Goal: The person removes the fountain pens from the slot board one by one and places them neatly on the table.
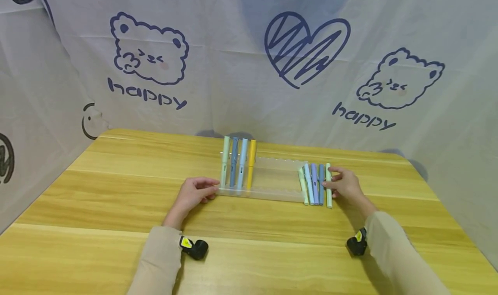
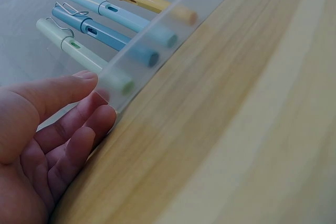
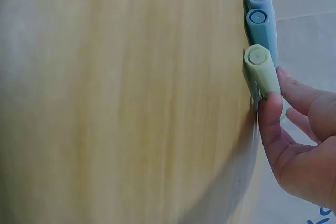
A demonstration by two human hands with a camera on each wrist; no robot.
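Note:
A translucent plastic pen rack [image 1: 272,195] lies on the table with pale green [image 1: 225,167], dark blue [image 1: 234,163], light blue [image 1: 243,159] and yellow [image 1: 252,161] pens across its left part. My left hand [image 1: 198,190] pinches the rack's front left corner between thumb and fingers, close by the pale green pen [image 2: 79,53] in the left wrist view. At the row's other end, my right hand [image 1: 347,185] pinches another pale green pen [image 1: 329,195] between thumb and fingers. In the right wrist view this pen [image 3: 261,64] stands slightly apart from its blue neighbour [image 3: 260,27].
Beside the held pen, several pens lie closely side by side at the rack's right end, among them a purple pen [image 1: 314,182] and a blue pen [image 1: 321,185]. A printed white cloth [image 1: 233,70] hangs behind the wooden table [image 1: 264,252].

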